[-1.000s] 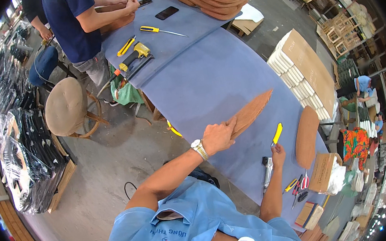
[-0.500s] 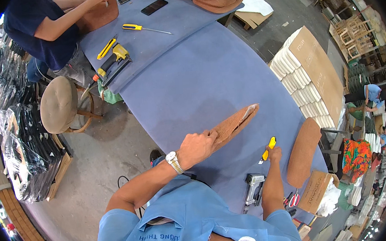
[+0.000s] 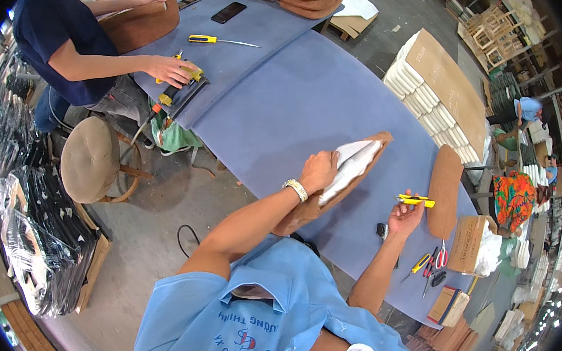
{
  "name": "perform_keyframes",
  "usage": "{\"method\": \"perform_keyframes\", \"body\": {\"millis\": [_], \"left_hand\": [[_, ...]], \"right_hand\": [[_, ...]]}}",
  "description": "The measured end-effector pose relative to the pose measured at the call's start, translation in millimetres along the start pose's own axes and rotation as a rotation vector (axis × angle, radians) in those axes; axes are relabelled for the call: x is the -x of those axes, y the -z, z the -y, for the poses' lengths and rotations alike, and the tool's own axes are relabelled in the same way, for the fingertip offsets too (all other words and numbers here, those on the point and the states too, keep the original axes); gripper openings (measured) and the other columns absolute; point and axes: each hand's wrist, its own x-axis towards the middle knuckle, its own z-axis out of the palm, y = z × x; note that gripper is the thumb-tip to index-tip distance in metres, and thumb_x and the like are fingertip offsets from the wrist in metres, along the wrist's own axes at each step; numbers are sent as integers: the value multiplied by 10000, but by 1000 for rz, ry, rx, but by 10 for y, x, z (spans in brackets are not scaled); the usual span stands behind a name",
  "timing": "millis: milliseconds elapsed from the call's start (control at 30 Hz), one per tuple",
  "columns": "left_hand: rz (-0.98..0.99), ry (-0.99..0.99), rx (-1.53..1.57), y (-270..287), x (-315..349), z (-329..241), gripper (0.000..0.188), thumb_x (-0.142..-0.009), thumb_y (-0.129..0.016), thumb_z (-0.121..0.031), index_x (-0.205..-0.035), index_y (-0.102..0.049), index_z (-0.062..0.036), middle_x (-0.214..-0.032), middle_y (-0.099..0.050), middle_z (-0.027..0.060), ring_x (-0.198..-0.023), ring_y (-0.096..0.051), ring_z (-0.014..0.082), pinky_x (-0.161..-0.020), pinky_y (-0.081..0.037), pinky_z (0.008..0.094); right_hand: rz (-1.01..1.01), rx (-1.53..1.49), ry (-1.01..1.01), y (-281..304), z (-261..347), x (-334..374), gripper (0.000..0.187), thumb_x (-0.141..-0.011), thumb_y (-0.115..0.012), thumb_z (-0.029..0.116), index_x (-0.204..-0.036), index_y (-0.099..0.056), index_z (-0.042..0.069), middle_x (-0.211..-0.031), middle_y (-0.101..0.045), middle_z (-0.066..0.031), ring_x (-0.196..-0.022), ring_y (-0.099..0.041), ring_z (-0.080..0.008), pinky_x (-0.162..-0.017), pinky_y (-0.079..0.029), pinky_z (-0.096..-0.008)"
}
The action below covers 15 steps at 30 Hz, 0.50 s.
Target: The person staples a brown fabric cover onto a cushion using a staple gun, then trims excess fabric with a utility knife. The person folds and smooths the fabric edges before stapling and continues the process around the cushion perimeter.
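The left hand (image 3: pixel 318 170) grips the brown padded panel (image 3: pixel 335 183), tilted up off the blue counter (image 3: pixel 301 100), while the right hand (image 3: pixel 405 215) pinches a yellow utility knife (image 3: pixel 415 200) beside it.

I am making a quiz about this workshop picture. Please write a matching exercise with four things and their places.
Things:
1. brown panel
2. yellow utility knife
3. yellow screwdriver
4. round stool

Places:
A. on the floor beside the table
B. in the right hand
C. under the left hand
D. lying alone on the blue table, far side

Pairs: 1-C, 2-B, 3-D, 4-A
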Motion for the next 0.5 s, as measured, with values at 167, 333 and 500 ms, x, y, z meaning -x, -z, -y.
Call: {"method": "perform_keyframes", "body": {"millis": [167, 333, 500], "left_hand": [[-205, 73, 356, -362, 209, 354, 499, -1111, -485, -382, -1042, -690, 68, -822, -707, 203, -755, -670, 321, -767, -523, 459], [-215, 241, 726, -242, 229, 612, 520, -1109, -518, -419, -1000, -707, 53, -809, -651, 37, -761, -534, 118, -724, -494, 364], [-253, 298, 950, -258, 318, 612, 533, -1108, -514, -438, -892, -663, 26, -781, -593, 15, -756, -516, 115, -702, -465, 350]], "right_hand": [[18, -88, 104, -309, -140, 433, 310, -1044, -643, 313, -1281, -614, 115, -1018, -708, -102, -530, -494, -138, -456, -405, -262], [-144, 409, 327, -718, -573, 670, 331, -1023, -690, 182, -1316, -578, 77, -1008, -700, -70, -670, -566, -111, -521, -452, -264], [55, 845, 420, -794, -1364, 351, 288, -1016, -705, 152, -1266, -591, 68, -1069, -687, -72, -830, -669, -134, -718, -576, -282]]}}
